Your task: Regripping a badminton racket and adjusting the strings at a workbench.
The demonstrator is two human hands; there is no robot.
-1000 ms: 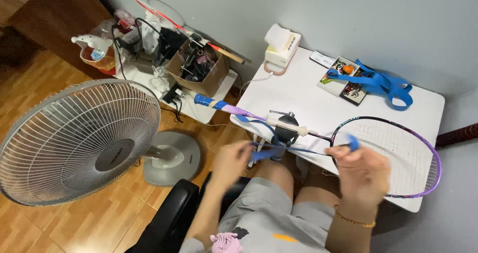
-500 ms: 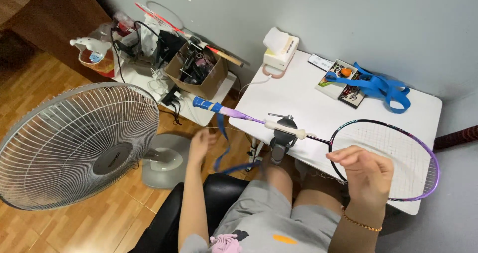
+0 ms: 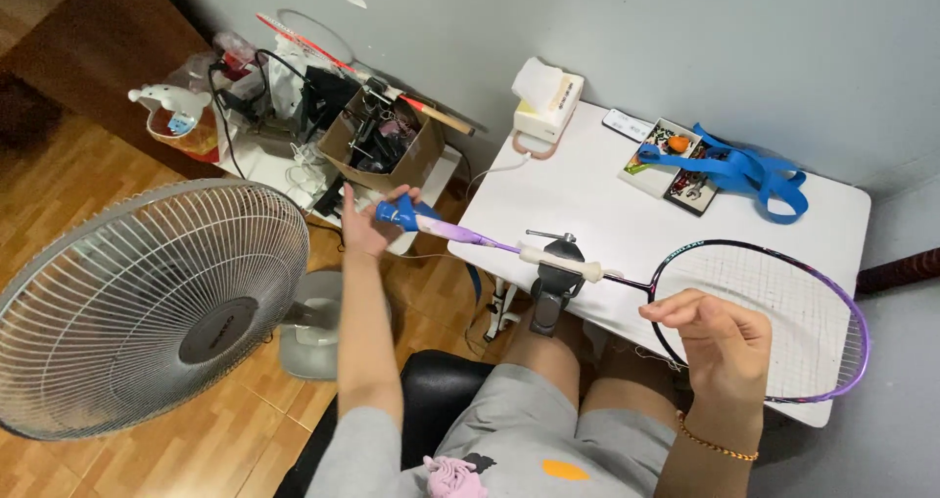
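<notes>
A purple badminton racket (image 3: 783, 263) lies across the front edge of the white table (image 3: 587, 194). Its shaft is clamped in a small dark vise (image 3: 554, 284). The handle (image 3: 431, 226) sticks out to the left past the table, with blue wrap at its end. My left hand (image 3: 364, 226) reaches out and cups that blue end. My right hand (image 3: 720, 339) rests on the near rim of the racket head, fingers curled on the frame. My knees sit under the table edge.
A large standing fan (image 3: 137, 302) is at my left on the wooden floor. Behind it is a low shelf with a cardboard box (image 3: 387, 145) of tools and cables. On the table stand a tissue box (image 3: 548, 106), a blue strap (image 3: 744, 170) and a small tray (image 3: 671, 160).
My left hand has moved from near the vise and my lap out left to the handle's end. My right hand has stayed on the racket head.
</notes>
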